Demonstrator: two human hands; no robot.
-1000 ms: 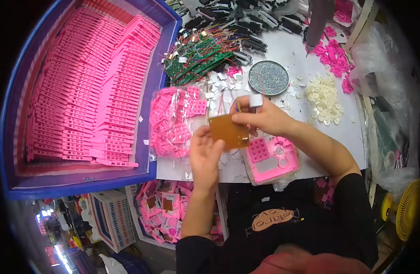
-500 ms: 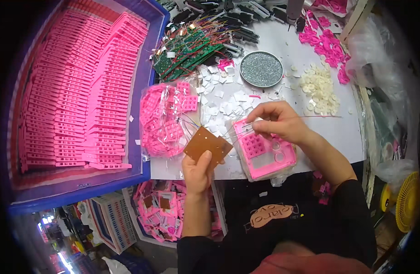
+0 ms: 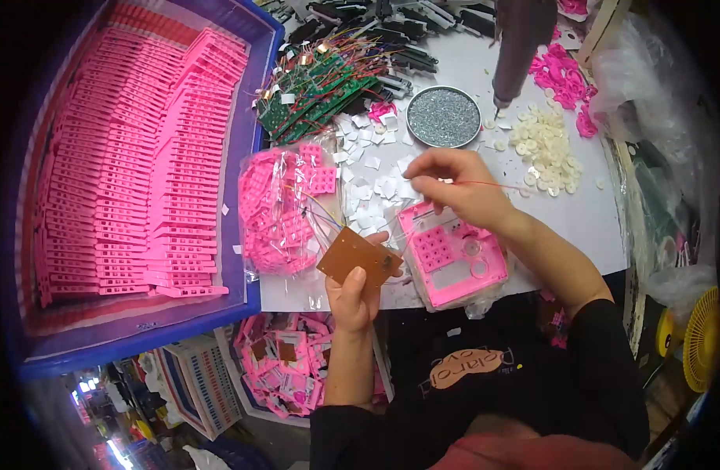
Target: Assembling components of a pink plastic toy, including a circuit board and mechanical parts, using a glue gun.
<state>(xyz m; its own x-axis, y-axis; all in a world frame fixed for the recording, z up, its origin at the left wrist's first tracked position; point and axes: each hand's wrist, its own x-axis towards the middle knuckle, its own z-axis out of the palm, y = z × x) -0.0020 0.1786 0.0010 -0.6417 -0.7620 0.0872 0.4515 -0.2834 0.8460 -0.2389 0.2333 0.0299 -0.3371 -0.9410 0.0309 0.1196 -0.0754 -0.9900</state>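
Observation:
My left hand [image 3: 350, 301] grips a brown circuit board [image 3: 354, 257] at its near edge, thumb on top. Thin wires run from the board's far side toward a clear bag. My right hand [image 3: 466, 188] is pinched over a scatter of small white squares [image 3: 372, 162]. A thin red wire [image 3: 493, 185] trails rightward from its fingers; whether a white square is also between the fingertips I cannot tell. Just below that hand lies a pink plastic casing [image 3: 454, 286] with a pink keypad [image 3: 434, 249] set in it.
A blue crate [image 3: 254, 294] of stacked pink parts stands left. Bagged pink keypads [image 3: 278, 211], green circuit boards [image 3: 321, 94], a round dish of screws [image 3: 444, 117] and cream discs [image 3: 546, 149] lie around. A hanging electric screwdriver [image 3: 521, 55] comes down at the back.
My right hand has moved up and left, off the casing to the white squares, the red wire coming along. The board has shifted slightly right and down. The screwdriver hangs lower in view.

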